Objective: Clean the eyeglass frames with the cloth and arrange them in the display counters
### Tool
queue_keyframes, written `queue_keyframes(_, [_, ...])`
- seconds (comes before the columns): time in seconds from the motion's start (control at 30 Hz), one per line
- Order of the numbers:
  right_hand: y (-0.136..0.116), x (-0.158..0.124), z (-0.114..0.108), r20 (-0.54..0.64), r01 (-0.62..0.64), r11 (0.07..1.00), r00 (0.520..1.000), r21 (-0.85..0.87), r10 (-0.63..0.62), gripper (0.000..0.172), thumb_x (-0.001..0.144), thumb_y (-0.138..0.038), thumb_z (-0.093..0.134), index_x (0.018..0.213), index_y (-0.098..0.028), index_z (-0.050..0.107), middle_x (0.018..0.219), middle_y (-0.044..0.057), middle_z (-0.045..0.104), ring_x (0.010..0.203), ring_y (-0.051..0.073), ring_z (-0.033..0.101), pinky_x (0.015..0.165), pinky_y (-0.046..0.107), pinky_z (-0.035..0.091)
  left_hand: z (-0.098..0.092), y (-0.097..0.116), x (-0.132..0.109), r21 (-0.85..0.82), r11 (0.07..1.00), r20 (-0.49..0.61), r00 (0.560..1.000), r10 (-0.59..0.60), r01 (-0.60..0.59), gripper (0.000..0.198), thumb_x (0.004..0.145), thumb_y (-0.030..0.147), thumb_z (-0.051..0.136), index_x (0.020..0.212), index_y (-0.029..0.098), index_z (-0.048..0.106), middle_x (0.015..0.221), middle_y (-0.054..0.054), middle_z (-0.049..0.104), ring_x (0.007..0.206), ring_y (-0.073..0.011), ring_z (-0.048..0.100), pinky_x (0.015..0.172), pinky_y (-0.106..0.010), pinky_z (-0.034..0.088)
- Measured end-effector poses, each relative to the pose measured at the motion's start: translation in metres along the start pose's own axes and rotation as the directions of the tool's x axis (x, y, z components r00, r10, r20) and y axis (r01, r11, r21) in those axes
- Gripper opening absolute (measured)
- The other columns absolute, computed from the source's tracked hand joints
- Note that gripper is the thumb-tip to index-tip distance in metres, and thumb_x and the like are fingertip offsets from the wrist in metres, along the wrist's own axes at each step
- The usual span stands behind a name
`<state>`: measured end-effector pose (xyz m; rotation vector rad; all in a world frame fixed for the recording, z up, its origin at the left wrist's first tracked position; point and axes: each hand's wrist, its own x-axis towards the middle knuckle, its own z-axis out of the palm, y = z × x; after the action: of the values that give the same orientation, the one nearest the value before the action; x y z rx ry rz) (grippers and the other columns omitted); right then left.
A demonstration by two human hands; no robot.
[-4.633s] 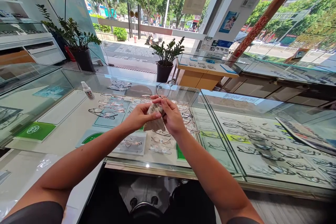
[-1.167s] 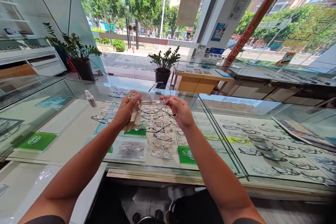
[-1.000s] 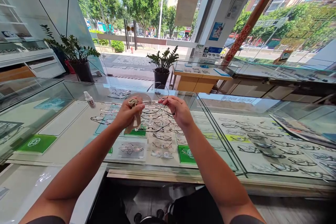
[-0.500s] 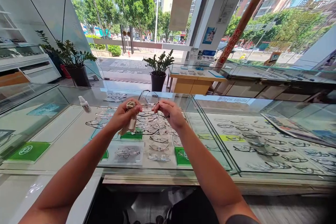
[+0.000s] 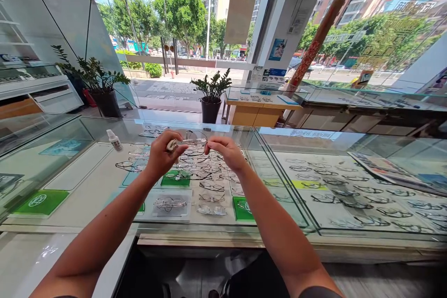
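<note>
Holding wire eyeglasses point(image 5: 197, 138) at right hand point(image 5: 226, 153) fingers, cloth point(image 5: 171, 145) in left hand point(image 5: 162, 158).

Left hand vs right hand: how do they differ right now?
The left hand closes around a bunched tan cloth; the right hand holds no cloth and pinches the wire-frame glasses. The left hand curls more tightly than the right hand. Both are bare and raised over the glass display counter.
</note>
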<state>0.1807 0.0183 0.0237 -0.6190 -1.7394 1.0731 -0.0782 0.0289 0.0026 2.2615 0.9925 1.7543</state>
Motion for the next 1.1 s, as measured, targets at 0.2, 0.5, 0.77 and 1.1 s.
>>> queue_keyframes(0.2, [-0.004,-0.001,0.0,0.046,0.056,0.98,0.998,-0.191,-0.048,0.034,0.102,-0.043,0.065,0.079,-0.021,0.077,0.082,0.003,0.074,0.082,0.019,0.063,0.086,0.036,0.051,0.005,0.0,-0.002,0.223,0.936,0.039,0.961,0.272,-0.274,0.071,0.094,0.071,0.083,0.147,0.026,0.071,0.136,-0.014,0.077,0.124,-0.0314,0.076,0.105,-0.044,0.064])
queue_keyframes(0.5, [-0.014,-0.006,0.004,0.052,0.163,0.943,0.987,-0.29,-0.154,0.027,0.106,-0.04,0.066,0.089,-0.022,0.078,0.09,0.004,0.076,0.088,0.021,0.068,0.089,0.04,0.054,-0.001,0.011,0.002,0.264,0.864,-0.009,0.895,0.446,-0.428,0.048,0.098,0.058,0.086,0.135,0.028,0.076,0.122,-0.01,0.081,0.107,-0.0257,0.081,0.092,-0.038,0.067])
queue_keyframes(0.77, [-0.094,0.002,-0.013,-0.055,0.383,0.735,0.868,-0.559,-0.494,0.065,0.098,-0.059,0.081,0.153,-0.033,0.059,0.138,0.009,0.068,0.13,0.031,0.066,0.118,0.054,0.053,-0.03,0.051,0.074,0.305,0.845,-0.317,0.79,0.525,-0.439,0.061,0.088,0.072,0.09,0.127,0.028,0.076,0.115,-0.006,0.076,0.1,-0.0248,0.074,0.088,-0.041,0.065])
queue_keyframes(1.1, [-0.129,0.009,-0.012,-0.18,0.418,0.506,0.61,-0.754,-0.772,0.071,0.1,-0.061,0.077,0.162,-0.038,0.051,0.152,0.009,0.061,0.128,0.034,0.067,0.119,0.062,0.054,-0.018,0.108,0.107,0.132,0.928,-0.476,0.799,0.368,-0.349,0.054,0.09,0.065,0.091,0.129,0.033,0.073,0.115,-0.005,0.069,0.105,-0.028,0.068,0.092,-0.047,0.061])
